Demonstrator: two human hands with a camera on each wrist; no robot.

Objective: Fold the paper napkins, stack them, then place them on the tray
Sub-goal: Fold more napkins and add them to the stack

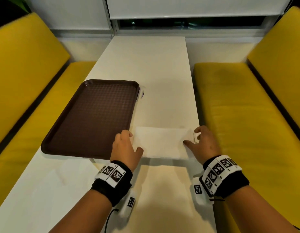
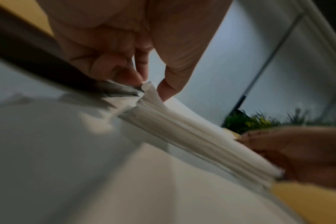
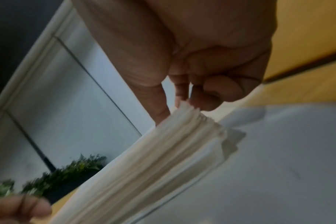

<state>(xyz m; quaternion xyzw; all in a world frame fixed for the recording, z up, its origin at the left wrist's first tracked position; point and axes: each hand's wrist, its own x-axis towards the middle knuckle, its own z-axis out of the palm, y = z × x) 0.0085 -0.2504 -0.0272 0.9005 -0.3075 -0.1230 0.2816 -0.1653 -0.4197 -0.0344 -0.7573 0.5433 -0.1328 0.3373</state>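
Observation:
A thick stack of folded white napkins [image 1: 160,142] hangs just above the white table [image 1: 151,68], casting a shadow toward me. My left hand [image 1: 134,142] pinches the stack's left end, thumb on top and fingers curled under; the left wrist view shows the layered stack [image 2: 192,136] close up. My right hand [image 1: 191,137] pinches the right end the same way, and the right wrist view shows its fingertips [image 3: 201,98] on the corner of the stack [image 3: 153,166]. A brown textured tray [image 1: 95,115] lies just left of the stack with nothing on it.
Yellow bench seats [image 1: 243,115] flank the table on both sides. A small white item [image 1: 141,95] peeks out at the tray's far right corner. The table's right edge [image 1: 198,115] runs close to my right hand. A window wall closes the far end.

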